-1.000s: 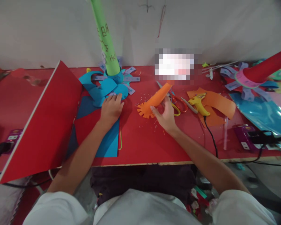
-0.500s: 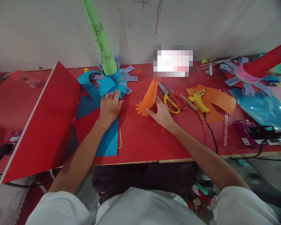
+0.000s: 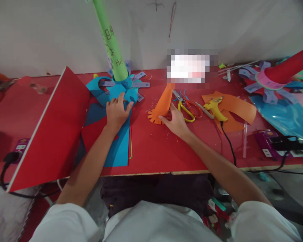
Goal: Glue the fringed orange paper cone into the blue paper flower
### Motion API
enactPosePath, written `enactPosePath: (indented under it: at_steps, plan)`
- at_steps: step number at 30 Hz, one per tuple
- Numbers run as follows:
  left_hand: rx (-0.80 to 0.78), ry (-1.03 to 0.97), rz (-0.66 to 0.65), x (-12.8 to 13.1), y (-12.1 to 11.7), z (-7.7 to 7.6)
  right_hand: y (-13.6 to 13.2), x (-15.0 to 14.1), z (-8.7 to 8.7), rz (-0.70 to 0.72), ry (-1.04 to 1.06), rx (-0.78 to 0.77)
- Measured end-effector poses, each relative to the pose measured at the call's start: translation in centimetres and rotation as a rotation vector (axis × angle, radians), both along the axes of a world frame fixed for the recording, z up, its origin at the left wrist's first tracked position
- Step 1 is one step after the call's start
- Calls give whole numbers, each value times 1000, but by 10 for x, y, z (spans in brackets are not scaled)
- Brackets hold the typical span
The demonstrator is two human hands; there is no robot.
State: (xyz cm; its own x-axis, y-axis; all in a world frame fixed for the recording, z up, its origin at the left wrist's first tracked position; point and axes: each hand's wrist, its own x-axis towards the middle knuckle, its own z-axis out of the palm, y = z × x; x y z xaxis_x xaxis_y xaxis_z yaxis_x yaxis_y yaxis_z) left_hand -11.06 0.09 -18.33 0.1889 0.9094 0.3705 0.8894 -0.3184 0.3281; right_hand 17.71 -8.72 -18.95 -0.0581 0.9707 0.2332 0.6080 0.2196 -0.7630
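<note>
My left hand (image 3: 117,112) lies on blue paper pieces (image 3: 111,92) at the foot of an upright green paper tube (image 3: 109,38), fingers curled onto a blue paper loop. My right hand (image 3: 175,121) pinches the fringed lower edge of an orange paper roll (image 3: 163,104) that stands tilted on the red table (image 3: 156,148). A flat blue sheet (image 3: 120,148) lies under my left wrist.
Yellow-handled and red-handled scissors (image 3: 188,109) lie right of the roll, then a yellow glue gun (image 3: 215,109) on orange paper (image 3: 238,109). A large red board (image 3: 50,131) leans at the left. A red tube (image 3: 288,67), a shiny blue sheet and a power strip (image 3: 267,146) are at the right.
My right hand has stood the orange roll more upright on the table and slid its grip to the fringed end. My left hand has crept up onto the blue paper loop.
</note>
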Motion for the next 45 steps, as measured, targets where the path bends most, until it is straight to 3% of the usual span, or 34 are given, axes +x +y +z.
enactPosePath:
  at_steps: [4, 8, 12, 17, 23, 27, 33, 40, 43, 45]
  plan:
    - [-13, 154, -11, 11, -3, -1, 0, -1, -3, 4, -16, 11]
    - [-9, 164, 6, 17, -1, 0, 1, -3, -6, 17, -19, 2]
    - [-40, 121, -9, 14, 2, 0, 1, -3, -8, 7, -22, 0]
    - [-57, 53, -170, 10, 3, -4, 1, -1, -6, -32, -38, -14]
    - [-50, -210, -284, 9, 12, -15, 13, 6, -2, -104, 123, 105]
    - [-16, -243, -197, 2, 12, -14, 37, 14, -5, -158, 201, 223]
    - [-101, 38, 39, -1, 1, -5, 95, 22, -5, -117, 244, 301]
    - [-142, 16, -28, -5, -1, -5, 177, 7, -20, -65, 275, 313]
    - [-121, -1, -45, -6, -3, -4, 192, 4, -27, 37, 262, 289]
    - [-107, -22, -54, -5, -3, -5, 188, 5, -28, 75, 248, 266]
